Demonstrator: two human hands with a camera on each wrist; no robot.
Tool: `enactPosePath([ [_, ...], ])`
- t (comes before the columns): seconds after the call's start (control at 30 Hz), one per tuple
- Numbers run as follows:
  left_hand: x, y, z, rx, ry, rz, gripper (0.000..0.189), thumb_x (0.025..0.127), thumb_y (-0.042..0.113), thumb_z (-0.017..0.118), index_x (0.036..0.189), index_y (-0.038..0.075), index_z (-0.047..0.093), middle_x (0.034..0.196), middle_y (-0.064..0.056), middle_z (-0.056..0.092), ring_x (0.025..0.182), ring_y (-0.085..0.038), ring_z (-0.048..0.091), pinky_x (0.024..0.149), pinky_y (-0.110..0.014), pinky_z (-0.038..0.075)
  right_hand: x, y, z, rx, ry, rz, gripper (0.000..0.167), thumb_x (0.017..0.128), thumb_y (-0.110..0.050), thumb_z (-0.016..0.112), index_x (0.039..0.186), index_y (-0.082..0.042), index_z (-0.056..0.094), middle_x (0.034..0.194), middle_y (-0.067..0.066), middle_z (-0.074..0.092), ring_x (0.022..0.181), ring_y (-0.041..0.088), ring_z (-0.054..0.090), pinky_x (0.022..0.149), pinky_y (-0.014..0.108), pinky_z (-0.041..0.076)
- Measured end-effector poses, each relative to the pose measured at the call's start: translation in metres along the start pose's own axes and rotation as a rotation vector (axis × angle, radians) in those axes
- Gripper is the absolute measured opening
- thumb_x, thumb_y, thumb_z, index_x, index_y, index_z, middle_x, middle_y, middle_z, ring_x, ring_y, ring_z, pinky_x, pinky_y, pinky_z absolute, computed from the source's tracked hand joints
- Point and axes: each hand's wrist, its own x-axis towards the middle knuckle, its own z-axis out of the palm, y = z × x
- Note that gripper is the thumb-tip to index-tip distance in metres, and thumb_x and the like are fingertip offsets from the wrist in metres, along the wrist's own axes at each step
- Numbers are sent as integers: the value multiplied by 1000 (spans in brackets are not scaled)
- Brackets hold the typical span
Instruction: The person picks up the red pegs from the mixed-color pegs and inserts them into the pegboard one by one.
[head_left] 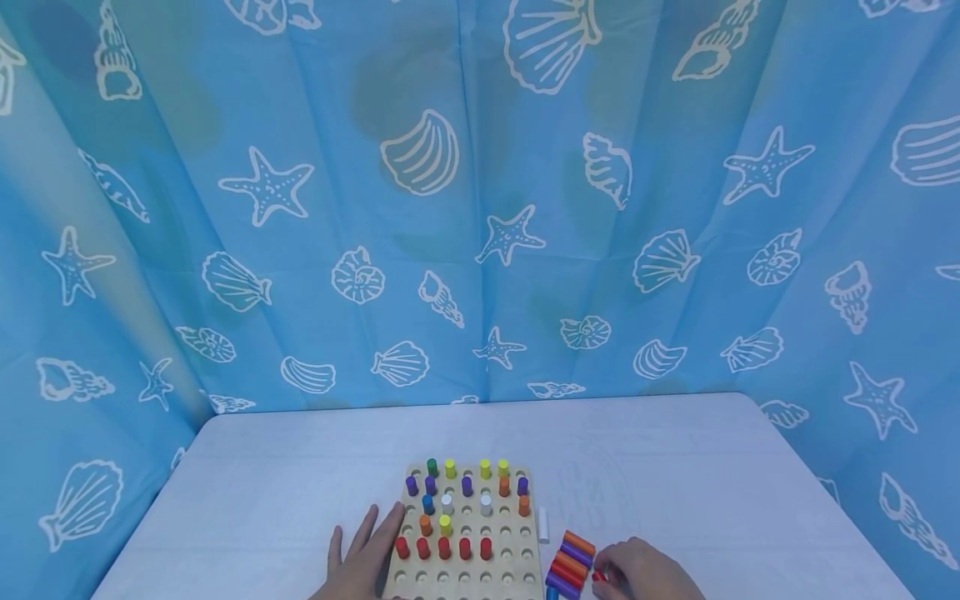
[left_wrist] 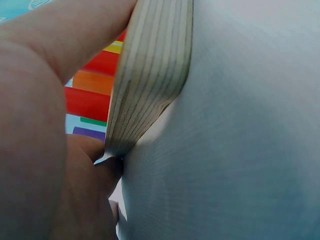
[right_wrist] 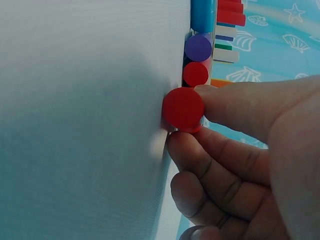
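A wooden pegboard with rows of round holes and colored pegs lies at the table's front. My left hand rests against its left side, fingers spread and fairly straight; in the left wrist view its layered edge shows between thumb and fingers. My right hand, right of the board, pinches a red peg between thumb and fingertips, low at the tabletop. Beside it lies a row of loose pegs, among them an orange peg, a purple peg and a blue peg.
A white peg lies by the board's right edge. Five red pegs, among them a red peg, stand in one row of the board. The white table ends at a blue shell-patterned curtain.
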Motion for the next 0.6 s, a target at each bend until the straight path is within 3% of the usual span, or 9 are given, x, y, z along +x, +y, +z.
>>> enactPosePath([
  [0.2, 2, -3, 0, -13, -7, 4, 133, 57, 81, 77, 159, 13, 28, 160, -10, 36, 152, -44, 9, 108, -75, -19, -1, -1, -1, -18, -3, 13, 22, 88, -30, 78, 99, -12, 75, 79, -4, 55, 71, 12, 52, 72, 36, 55],
  [0.6, 1, -2, 0, -1, -4, -8, 134, 55, 81, 78, 159, 13, 28, 160, -10, 37, 151, -44, 9, 108, -75, -18, 0, -4, -2, -43, 28, 15, 19, 86, -29, 79, 99, -15, 76, 78, -5, 54, 69, 10, 50, 70, 32, 53],
])
